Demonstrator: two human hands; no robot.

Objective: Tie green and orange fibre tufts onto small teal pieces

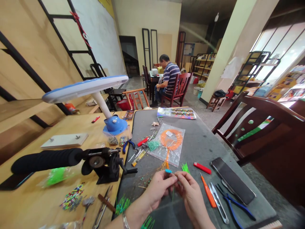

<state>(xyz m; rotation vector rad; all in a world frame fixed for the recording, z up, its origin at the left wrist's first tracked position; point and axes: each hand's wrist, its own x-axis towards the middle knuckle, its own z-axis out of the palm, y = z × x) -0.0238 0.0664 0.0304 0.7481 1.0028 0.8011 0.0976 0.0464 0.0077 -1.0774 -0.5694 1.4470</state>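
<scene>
- Grey mat (202, 143) covers the near half of a long wooden worktable (71, 127), in a big room where another person sits at a far table with their back turned
- Left hand (158, 187) and right hand (189, 190) meet at the near edge, fingertips pinched together on a small blue bead (168, 171) and a fine green strand (172, 193) hanging below
- Looks like the threading step: bead held at the left fingertips, strand fed from the right; it calls for a steady pinch and a straight strand end
- Bag of orange cord (169, 142) lies just beyond the hands, loose green strands (185, 167) beside it
- To the right: red lighter (202, 168), orange tool (208, 190), snips (218, 203), blue pliers (234, 206), phone (232, 181)
- To the left: black vise (105, 163), lamp (95, 95), bead pile (72, 197)
- Nothing stands between the hands; the tools lie near the right wrist
</scene>
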